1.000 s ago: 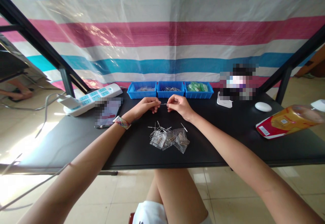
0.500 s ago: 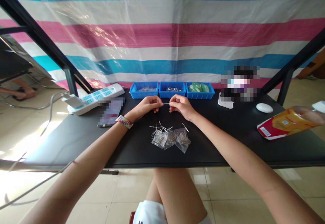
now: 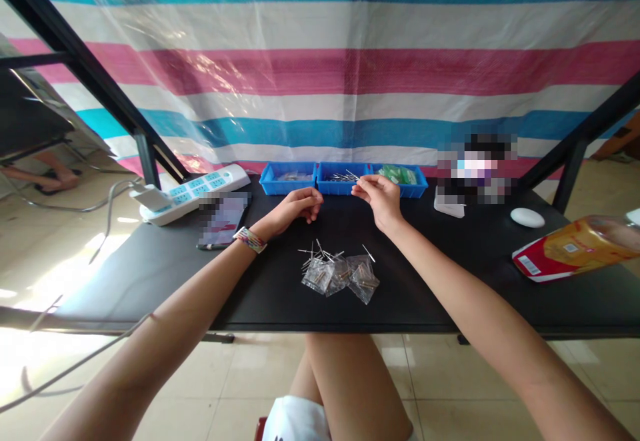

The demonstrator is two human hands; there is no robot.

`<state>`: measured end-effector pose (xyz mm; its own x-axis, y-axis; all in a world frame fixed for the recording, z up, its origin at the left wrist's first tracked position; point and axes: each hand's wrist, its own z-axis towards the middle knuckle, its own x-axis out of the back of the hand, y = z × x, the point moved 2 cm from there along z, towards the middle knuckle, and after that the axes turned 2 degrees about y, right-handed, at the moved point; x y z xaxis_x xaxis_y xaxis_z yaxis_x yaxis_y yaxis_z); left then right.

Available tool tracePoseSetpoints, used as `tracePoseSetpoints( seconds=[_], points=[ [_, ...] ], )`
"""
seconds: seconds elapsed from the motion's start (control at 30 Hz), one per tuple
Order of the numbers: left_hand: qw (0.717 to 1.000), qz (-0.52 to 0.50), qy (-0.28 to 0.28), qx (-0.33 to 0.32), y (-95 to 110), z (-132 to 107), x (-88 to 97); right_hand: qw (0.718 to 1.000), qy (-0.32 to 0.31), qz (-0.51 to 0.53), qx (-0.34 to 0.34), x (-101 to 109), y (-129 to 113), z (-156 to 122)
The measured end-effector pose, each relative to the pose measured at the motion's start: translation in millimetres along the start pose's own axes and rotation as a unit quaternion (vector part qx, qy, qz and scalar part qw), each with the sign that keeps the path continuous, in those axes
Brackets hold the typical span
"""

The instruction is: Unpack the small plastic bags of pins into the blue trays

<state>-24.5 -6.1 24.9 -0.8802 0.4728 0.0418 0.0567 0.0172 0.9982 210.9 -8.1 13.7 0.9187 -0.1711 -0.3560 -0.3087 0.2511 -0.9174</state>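
My right hand (image 3: 381,198) is closed in a pinch on a blind rivet (image 3: 352,174), a thin silver pin, over the front right of the middle blue bin (image 3: 340,188). Several similar metal pins lie in that bin. My left hand (image 3: 300,206) rests just above the table with its fingers curled and closed; whether anything is inside them is hidden. Nearer to me lie a loose heap of rivets (image 3: 320,253) and a few small clear bags (image 3: 337,277) with metal pieces inside. A single rivet (image 3: 369,253) lies to their right.
Beside the middle bin stand a left blue bin (image 3: 285,188) with clear bags and a right one with green packets (image 3: 398,174). A power strip (image 3: 210,184) and phone (image 3: 226,220) lie left. A white mouse (image 3: 527,217) and a tilted drink bottle (image 3: 570,246) are right.
My hands have come apart from around the rivet. My right hand has moved right and away from me with a rivet, up to the middle bin. My left hand stays nearly in place.
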Motion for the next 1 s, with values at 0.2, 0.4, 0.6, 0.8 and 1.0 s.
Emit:
tracePoseSetpoints(
  seconds=[0.2, 0.4, 0.6, 0.8, 1.0],
  points=[
    [1.0, 0.002, -0.005, -0.004, -0.9, 0.7, 0.7, 0.988, -0.076, -0.131, 0.019, -2.1, -7.1, -9.8],
    [1.0, -0.005, 0.0, -0.006, -2.8, 1.1, 1.7, 0.871, -0.39, -0.277, 0.113, -27.0, -7.5, -45.8],
    [1.0, -0.01, 0.004, -0.015, -0.9, -0.7, 0.1, 0.802, -0.443, -0.358, 0.18, -36.8, -7.6, -67.7],
    [1.0, 0.005, 0.002, -0.013, -0.6, -0.2, 1.1, 0.778, -0.413, -0.416, 0.226, -20.9, -9.1, -48.7],
    [1.0, 0.018, 0.001, -0.002, -4.8, 4.0, 3.6, 0.871, -0.329, -0.335, 0.144, -8.0, -1.3, -21.9]
  ],
)
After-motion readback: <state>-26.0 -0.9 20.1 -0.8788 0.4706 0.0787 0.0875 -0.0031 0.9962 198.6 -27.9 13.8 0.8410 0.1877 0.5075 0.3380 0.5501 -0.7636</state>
